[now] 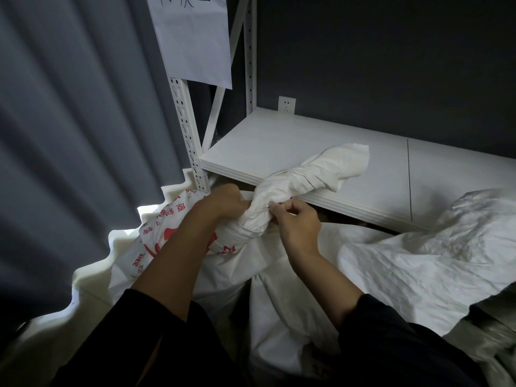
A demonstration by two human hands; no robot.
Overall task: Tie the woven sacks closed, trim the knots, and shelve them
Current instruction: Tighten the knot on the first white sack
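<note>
A white woven sack with red print (167,236) stands in front of me, its mouth gathered into a twisted neck (282,188). The neck's loose end (343,163) fans out over the white shelf board (293,138). A thin dark tie circles the neck near the fan. My left hand (223,201) grips the neck low on its left side. Against the neck's right side, my right hand (296,222) pinches something thin, and I cannot make out what it is.
A second white sack (418,263) lies crumpled to the right, partly on the shelf's front edge. A white slotted upright (185,135) carries a paper sheet (195,43). Grey curtain (69,121) hangs at left. A wall socket (286,104) sits behind the shelf.
</note>
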